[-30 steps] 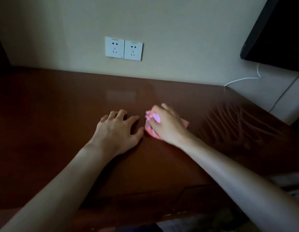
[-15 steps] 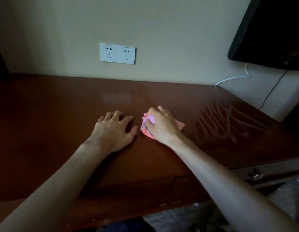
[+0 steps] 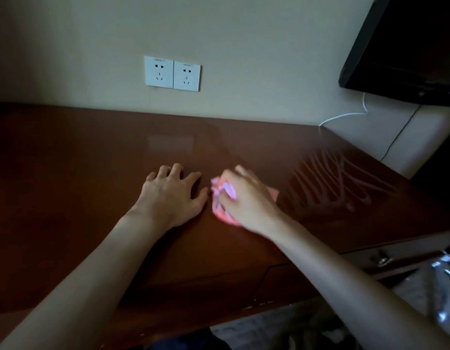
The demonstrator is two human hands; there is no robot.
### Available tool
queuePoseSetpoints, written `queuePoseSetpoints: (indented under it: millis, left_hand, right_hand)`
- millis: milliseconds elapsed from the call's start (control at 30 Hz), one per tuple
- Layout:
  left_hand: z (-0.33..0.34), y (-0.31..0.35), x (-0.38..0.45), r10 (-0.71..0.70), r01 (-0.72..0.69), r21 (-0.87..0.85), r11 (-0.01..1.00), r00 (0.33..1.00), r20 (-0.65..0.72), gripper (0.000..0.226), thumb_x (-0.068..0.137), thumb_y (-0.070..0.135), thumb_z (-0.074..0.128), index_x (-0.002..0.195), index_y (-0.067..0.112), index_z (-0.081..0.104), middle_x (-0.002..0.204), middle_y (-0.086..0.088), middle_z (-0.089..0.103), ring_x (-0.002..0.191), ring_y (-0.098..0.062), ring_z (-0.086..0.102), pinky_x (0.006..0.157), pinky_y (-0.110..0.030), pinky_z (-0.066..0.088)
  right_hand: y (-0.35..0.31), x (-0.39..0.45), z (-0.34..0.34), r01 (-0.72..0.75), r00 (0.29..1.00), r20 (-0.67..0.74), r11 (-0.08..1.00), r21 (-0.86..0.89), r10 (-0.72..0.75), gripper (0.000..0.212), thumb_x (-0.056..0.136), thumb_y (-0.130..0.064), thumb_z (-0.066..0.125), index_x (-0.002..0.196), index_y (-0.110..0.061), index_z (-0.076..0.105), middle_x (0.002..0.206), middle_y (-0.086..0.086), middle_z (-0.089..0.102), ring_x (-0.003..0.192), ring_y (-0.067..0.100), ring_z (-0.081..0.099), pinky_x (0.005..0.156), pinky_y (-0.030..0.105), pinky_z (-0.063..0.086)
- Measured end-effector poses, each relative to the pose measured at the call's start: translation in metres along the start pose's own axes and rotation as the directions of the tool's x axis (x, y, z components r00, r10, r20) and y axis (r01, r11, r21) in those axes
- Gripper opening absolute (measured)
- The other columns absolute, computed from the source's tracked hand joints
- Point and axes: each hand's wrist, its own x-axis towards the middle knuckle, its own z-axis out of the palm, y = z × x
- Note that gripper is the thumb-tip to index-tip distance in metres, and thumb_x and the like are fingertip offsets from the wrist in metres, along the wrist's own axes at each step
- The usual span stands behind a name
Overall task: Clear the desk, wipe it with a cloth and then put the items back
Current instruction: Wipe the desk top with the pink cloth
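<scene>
The right hand (image 3: 246,198) has slid a touch toward the desk's right edge since half a second ago, and it's blurred with motion, fingers curled around the pink cloth (image 3: 222,198) and pressing it onto the desk (image 3: 80,173). The cloth sits bunched under that hand near the middle of the desk, a corner of it poking out on the hand's right side (a bright crumpled fold shows at the left, by the thumb). The left hand (image 3: 172,195) hasn't budged: it lies palm down on the wood just beside the cloth, fingers spread and relaxed, holding nothing, thumb tip very near the fabric. Toward the right edge, looping wet streaks (image 3: 337,183) gleam on the dark brown surface. On the wall behind the far edge, a pair of white sockets (image 3: 172,74). Up at the top right, a dark screen (image 3: 408,46) hangs on the wall, a white cable (image 3: 345,116) trailing down to the desk's far right corner.
</scene>
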Motion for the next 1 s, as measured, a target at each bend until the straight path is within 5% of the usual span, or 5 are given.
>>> queuePoseSetpoints:
  millis: [167,333,533,733,1000]
  left_hand:
    - [-0.003,-0.001,0.002,0.000,0.000,0.007,1.000,1.000,0.015,0.066,0.095,0.070,0.025,0.152,0.039,0.036,0.152,-0.007,0.038,0.138,-0.032,0.037,0.109,-0.046,0.036]
    - [0.000,-0.001,-0.003,0.009,-0.009,0.015,1.000,1.000,0.022,0.066,0.097,0.069,0.021,0.154,0.039,0.032,0.158,-0.009,0.033,0.143,-0.032,0.033,0.115,-0.047,0.031]
    - [-0.006,-0.004,0.000,0.021,-0.022,0.011,1.000,0.998,0.063,0.067,0.096,0.071,0.022,0.156,0.041,0.026,0.159,-0.006,0.029,0.144,-0.031,0.029,0.113,-0.045,0.030]
    - [-0.006,-0.001,-0.005,0.028,-0.030,0.039,0.999,0.997,0.066,0.067,0.097,0.069,0.020,0.156,0.040,0.027,0.159,-0.008,0.029,0.144,-0.032,0.030,0.113,-0.046,0.030]
    - [-0.024,-0.004,0.013,0.088,-0.101,0.074,0.992,0.983,0.159,0.064,0.095,0.069,0.030,0.152,0.039,0.038,0.146,-0.007,0.043,0.133,-0.033,0.043,0.100,-0.046,0.042]
  right_hand:
    - [-0.006,-0.030,-0.019,0.104,0.994,0.032,0.994,0.044,-0.105,0.025,0.088,-0.042,0.052,0.100,-0.025,0.066,0.106,-0.005,0.061,0.102,0.014,0.061,0.084,0.031,0.049]
    - [0.009,0.033,0.011,-0.092,0.995,-0.037,0.996,-0.015,0.091,0.016,0.091,-0.036,0.060,0.099,-0.023,0.065,0.105,0.000,0.060,0.105,0.026,0.060,0.080,0.034,0.046]
    - [-0.008,-0.055,-0.023,0.101,0.988,0.103,0.982,0.159,-0.119,0.019,0.091,-0.037,0.055,0.104,-0.028,0.067,0.108,-0.008,0.058,0.101,0.012,0.064,0.083,0.031,0.054]
    - [0.002,0.019,0.005,-0.074,0.997,0.002,0.997,0.010,0.074,0.018,0.090,-0.039,0.054,0.099,-0.027,0.064,0.107,-0.004,0.059,0.106,0.025,0.059,0.082,0.033,0.046]
    - [0.013,-0.010,-0.018,0.155,0.980,0.107,0.980,0.128,-0.168,0.025,0.091,-0.046,0.047,0.102,-0.033,0.065,0.107,-0.011,0.058,0.105,0.011,0.060,0.088,0.033,0.049]
